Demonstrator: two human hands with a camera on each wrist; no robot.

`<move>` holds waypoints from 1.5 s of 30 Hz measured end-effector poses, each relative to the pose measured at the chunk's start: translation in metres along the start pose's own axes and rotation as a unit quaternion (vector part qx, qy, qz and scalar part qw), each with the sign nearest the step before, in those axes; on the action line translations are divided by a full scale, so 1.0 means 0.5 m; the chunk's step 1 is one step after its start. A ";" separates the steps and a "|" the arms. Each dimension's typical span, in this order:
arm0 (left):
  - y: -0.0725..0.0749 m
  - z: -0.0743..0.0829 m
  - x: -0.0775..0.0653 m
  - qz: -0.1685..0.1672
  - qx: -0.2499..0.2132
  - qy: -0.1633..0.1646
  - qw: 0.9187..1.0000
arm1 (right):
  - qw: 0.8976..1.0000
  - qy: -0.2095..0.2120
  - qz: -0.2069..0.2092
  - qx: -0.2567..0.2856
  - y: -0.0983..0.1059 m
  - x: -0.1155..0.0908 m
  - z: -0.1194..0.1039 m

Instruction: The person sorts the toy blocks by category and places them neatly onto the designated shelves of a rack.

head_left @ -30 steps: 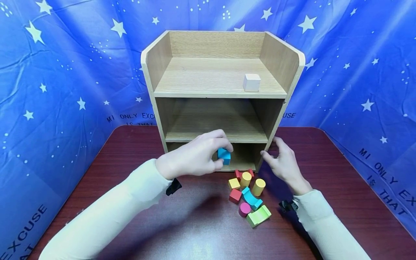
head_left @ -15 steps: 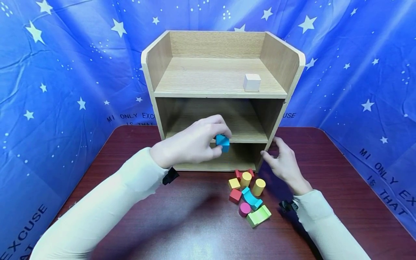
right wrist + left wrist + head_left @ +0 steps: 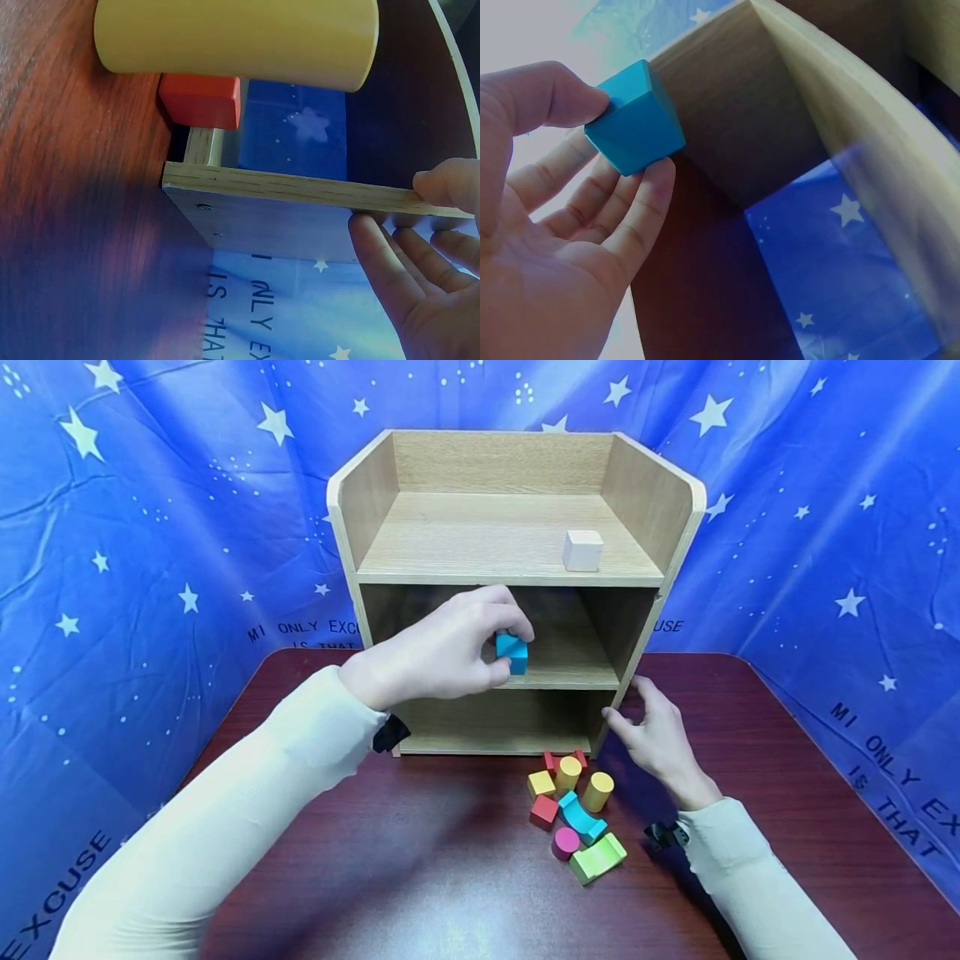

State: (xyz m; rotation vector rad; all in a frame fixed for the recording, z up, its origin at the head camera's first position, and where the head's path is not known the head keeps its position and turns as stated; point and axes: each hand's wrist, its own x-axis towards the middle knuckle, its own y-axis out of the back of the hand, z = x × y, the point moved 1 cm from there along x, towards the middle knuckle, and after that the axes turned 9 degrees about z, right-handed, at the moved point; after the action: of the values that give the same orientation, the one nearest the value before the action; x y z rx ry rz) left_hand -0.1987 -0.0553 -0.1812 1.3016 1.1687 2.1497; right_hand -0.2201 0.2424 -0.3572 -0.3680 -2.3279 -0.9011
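A blue cube (image 3: 512, 653) is pinched between the thumb and fingertips of my left hand (image 3: 450, 647). That hand hovers in front of the middle tier of the wooden shelf (image 3: 495, 431), and the left wrist view shows the cube (image 3: 636, 124) held clear of any surface. My right hand (image 3: 660, 743) grips the shelf's right side panel low down. In the right wrist view its thumb (image 3: 450, 184) lies on the inner side of the panel edge (image 3: 300, 187) and its fingers on the outer face. On the top tier sits a white cube (image 3: 582, 552).
In front of the shelf's lower right lie several blocks: yellow cylinders (image 3: 597, 792), a yellow cube (image 3: 541, 784), a red cube (image 3: 543, 812), a blue arch (image 3: 581, 818), a magenta cylinder (image 3: 566, 843), a green notched block (image 3: 597, 859) and a partly hidden red piece (image 3: 579, 760).
My left hand has risen with the blue cube from before the bottom tier to before the middle tier. The right hand stays on the side panel.
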 end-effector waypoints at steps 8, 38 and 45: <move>0.020 -0.013 0.016 0.002 -0.004 0.007 1.000 | 1.000 0.005 0.004 0.007 -0.002 -0.001 0.002; 0.077 0.012 0.106 0.029 0.012 -0.004 0.999 | 1.000 0.011 0.006 0.001 -0.001 0.000 0.003; 0.092 -0.002 0.133 0.044 0.020 0.015 0.999 | 1.000 0.011 0.005 -0.002 -0.001 0.000 0.002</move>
State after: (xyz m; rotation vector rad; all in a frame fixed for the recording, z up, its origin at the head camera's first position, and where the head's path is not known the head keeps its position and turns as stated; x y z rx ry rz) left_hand -0.2282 -0.0387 -0.1080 1.3682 1.1933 2.2254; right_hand -0.2207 0.2429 -0.3580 -0.3699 -2.3015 -0.9014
